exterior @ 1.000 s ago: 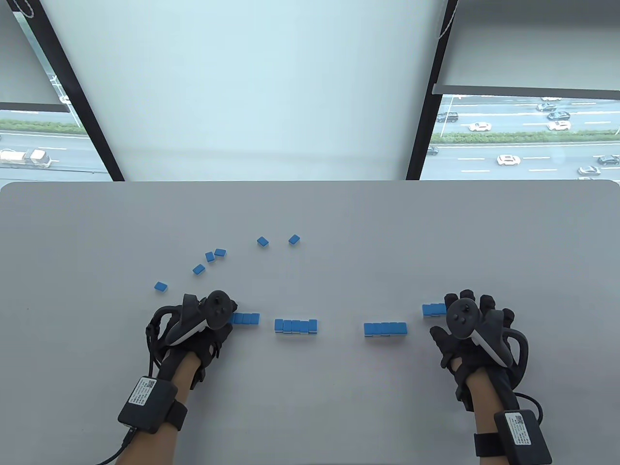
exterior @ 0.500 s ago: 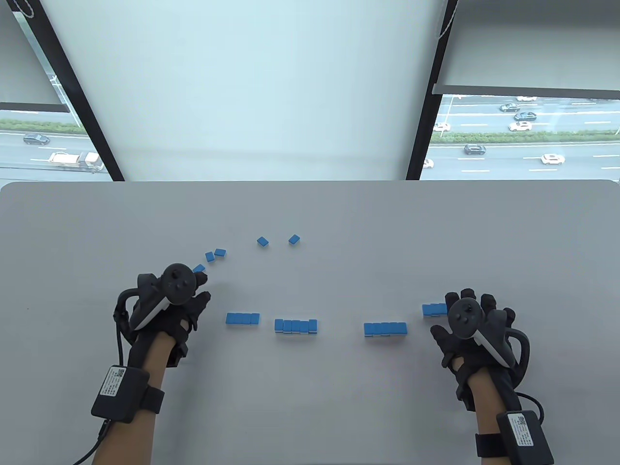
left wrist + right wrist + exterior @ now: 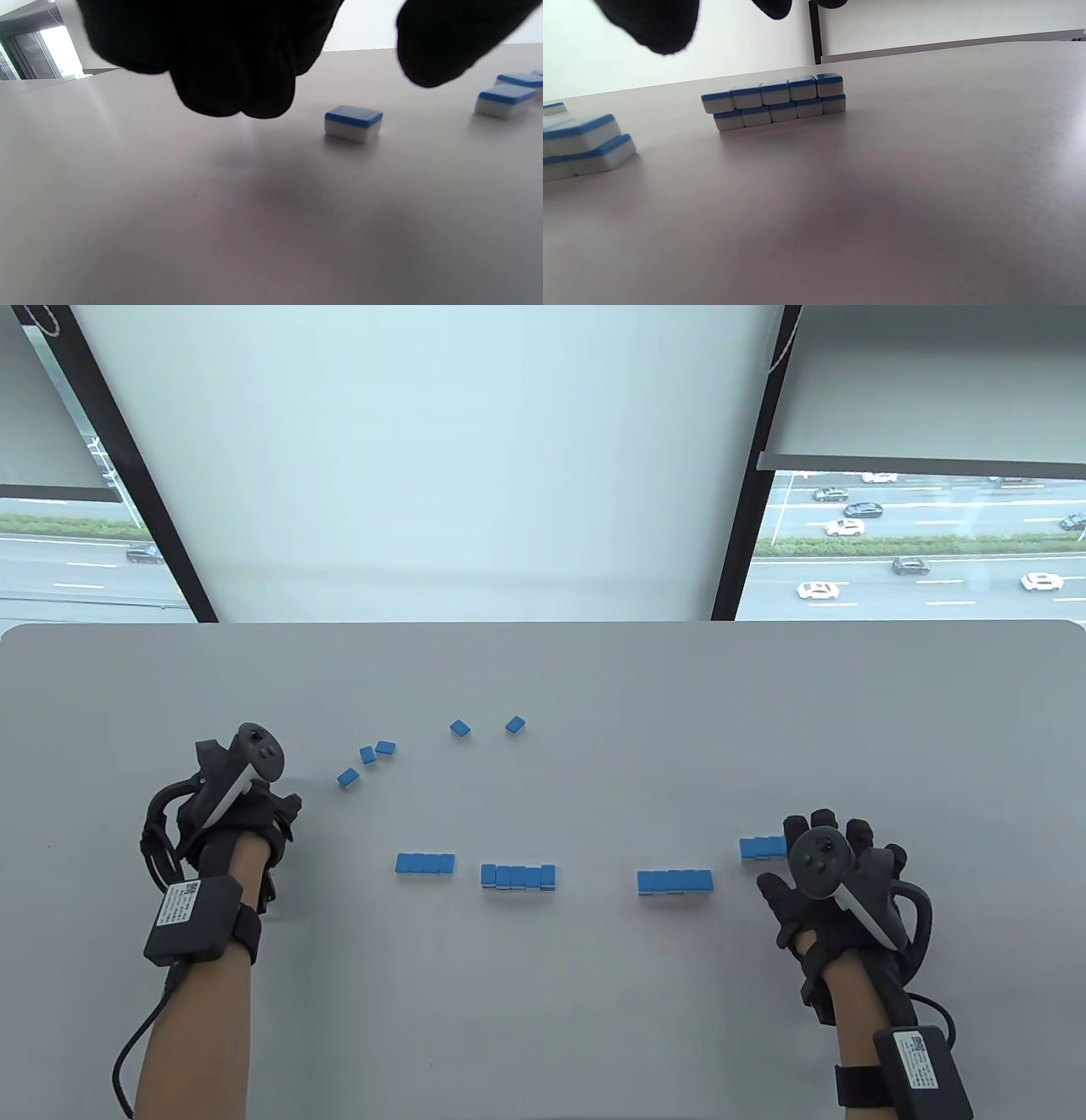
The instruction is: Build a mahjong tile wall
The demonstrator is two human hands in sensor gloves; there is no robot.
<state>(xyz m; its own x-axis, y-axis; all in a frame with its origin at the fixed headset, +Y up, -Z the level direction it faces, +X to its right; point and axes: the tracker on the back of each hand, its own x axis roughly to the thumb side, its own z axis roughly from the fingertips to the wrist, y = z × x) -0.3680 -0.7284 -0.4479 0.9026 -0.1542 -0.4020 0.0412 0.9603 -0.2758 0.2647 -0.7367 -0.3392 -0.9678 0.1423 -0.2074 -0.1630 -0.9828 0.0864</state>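
Your left hand (image 3: 242,814) hovers with loosely curled, empty fingers, its wrist view revealing a loose tile (image 3: 353,123) beneath, your right hand (image 3: 836,882) spread flat beside two-high wall segment (image 3: 775,101).

My grey desk (image 3: 594,1027) carried blue-backed mahjong tiles. Along the near side lay a flat row of four (image 3: 424,863), a two-high stack of five (image 3: 518,876) just right of it, another double stack (image 3: 674,881) further right, and a short stack (image 3: 759,847) beside my right hand. Loose tiles sat farther back: three clustered (image 3: 366,756) and two apart (image 3: 487,725).
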